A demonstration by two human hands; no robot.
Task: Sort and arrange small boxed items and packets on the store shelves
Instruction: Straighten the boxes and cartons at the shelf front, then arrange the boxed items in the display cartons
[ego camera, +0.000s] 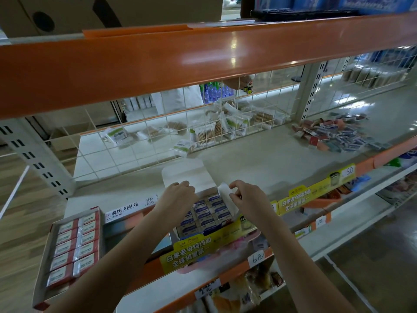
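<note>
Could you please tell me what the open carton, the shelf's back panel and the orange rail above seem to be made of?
The carton looks like thin white cardboard with a matte finish: its lid folds up along a crease and the side flap bends in the right hand's fingers. The back panel appears to be white-coated metal wire, an open grid you can see through. The orange rail seems glossy painted metal, since it reflects lights.

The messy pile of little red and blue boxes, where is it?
In the head view, the loose pile of small red and blue boxes lies far right on the pale shelf, behind the yellow price strip, right of the white wire divider.
</note>
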